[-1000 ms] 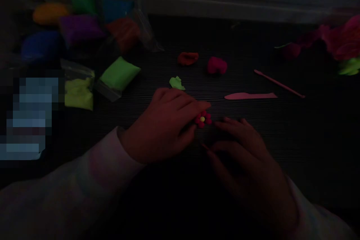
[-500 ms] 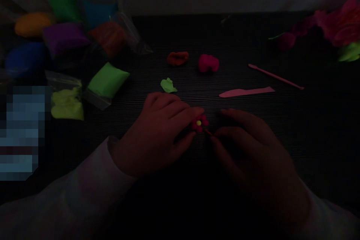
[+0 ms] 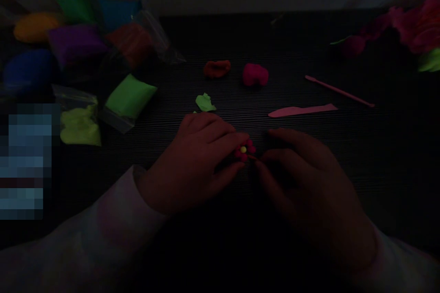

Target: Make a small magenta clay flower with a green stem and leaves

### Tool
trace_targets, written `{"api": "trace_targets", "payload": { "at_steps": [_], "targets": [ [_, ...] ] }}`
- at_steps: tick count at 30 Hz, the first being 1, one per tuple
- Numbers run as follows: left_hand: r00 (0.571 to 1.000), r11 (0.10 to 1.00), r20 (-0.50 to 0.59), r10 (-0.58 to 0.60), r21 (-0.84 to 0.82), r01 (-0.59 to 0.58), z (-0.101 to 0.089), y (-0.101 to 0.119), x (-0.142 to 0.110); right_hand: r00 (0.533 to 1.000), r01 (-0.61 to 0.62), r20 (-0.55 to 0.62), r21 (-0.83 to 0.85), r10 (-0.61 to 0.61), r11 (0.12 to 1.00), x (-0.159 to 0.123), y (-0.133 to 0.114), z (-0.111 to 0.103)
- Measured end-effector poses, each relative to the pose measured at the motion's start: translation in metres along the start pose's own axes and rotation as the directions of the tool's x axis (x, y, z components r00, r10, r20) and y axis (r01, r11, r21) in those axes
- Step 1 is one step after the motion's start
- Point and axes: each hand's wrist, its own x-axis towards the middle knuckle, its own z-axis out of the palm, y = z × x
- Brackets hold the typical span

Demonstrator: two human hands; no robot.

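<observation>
The pink flower [image 3: 244, 150] with its yellow middle lies right at the fingertips of the left hand [image 3: 197, 160], thumb and forefinger closed about its edge. It's round, so no long axis to speak of; the thin reddish strand [image 3: 252, 157] has one, slanting slightly up and leftward to the flower's lower petals. As far as I can tell in this gloom, the right hand [image 3: 309, 187] pinches that strand's other end, just to the flower's right. Farther left on the desk [image 3: 292, 62], a clear bag [image 3: 79, 123] holds yellow clay, beside a light-green packet [image 3: 130, 97].
</observation>
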Motion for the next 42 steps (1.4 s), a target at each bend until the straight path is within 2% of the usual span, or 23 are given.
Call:
{"api": "trace_targets", "payload": {
  "at_steps": [17,25,29,33,42],
  "targets": [
    [1.0,1.0,-0.018,-0.022,-0.006,0.022,0.001,0.003,0.001,1.0,0.015,-0.005,-0.008,-0.015,1.0,-0.001,0.001,0.0],
    [0.999,1.0,-0.025,-0.02,-0.02,0.02,0.003,0.004,0.001,1.0,-0.003,0.0,0.076,0.003,0.997,-0.006,0.008,-0.006],
    [0.999,0.999,-0.029,-0.024,-0.041,0.022,0.002,0.004,0.001,0.999,-0.044,0.029,0.194,0.039,0.98,-0.005,0.004,-0.01],
    [0.999,0.998,-0.025,-0.019,-0.061,0.018,0.002,0.004,0.001,0.998,0.019,0.054,0.264,-0.034,0.964,-0.004,0.0,-0.011],
    [0.999,0.998,-0.033,-0.007,-0.064,0.005,0.002,0.003,0.001,1.0,-0.012,0.01,0.089,0.011,0.996,-0.002,0.003,0.0]
  ]
}}
